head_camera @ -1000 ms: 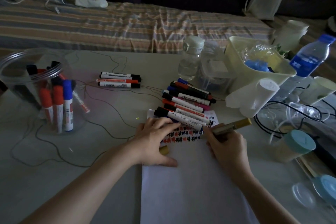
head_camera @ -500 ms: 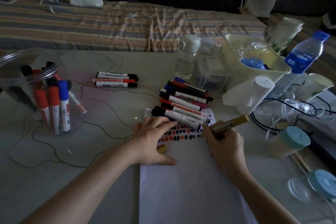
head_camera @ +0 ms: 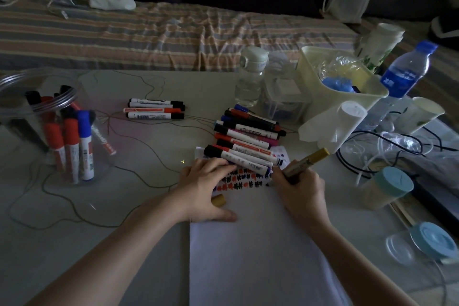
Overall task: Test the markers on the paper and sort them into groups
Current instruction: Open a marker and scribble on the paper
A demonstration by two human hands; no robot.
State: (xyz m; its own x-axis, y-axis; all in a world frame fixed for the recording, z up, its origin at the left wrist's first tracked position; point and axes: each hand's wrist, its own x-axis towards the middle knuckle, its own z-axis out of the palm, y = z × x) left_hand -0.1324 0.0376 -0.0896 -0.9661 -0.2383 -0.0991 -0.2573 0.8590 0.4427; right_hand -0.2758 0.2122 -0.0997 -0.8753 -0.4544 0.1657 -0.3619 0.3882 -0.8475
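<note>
A white sheet of paper (head_camera: 258,251) lies in front of me, its far end covered with rows of red and dark test marks (head_camera: 244,181). My right hand (head_camera: 300,189) grips a gold marker (head_camera: 306,162), tip down on the paper at the end of the marks. My left hand (head_camera: 206,186) rests flat on the paper's left edge, fingers straight. The gold cap (head_camera: 218,200) lies under its palm. Several markers (head_camera: 246,141) lie side by side across the paper's far end. Three more markers (head_camera: 155,108) lie apart to the left.
A clear jar (head_camera: 37,117) with several red, blue and black markers stands at the far left. Thin cords (head_camera: 74,196) trail over the table. To the right are a cream bin (head_camera: 340,87), water bottles (head_camera: 404,74), paper cups (head_camera: 422,113), blue-lidded jars (head_camera: 387,187) and black cables (head_camera: 367,154).
The hands have hardly moved. The gold marker's tip stays at the right end of the rows of marks; the view has shifted slightly.
</note>
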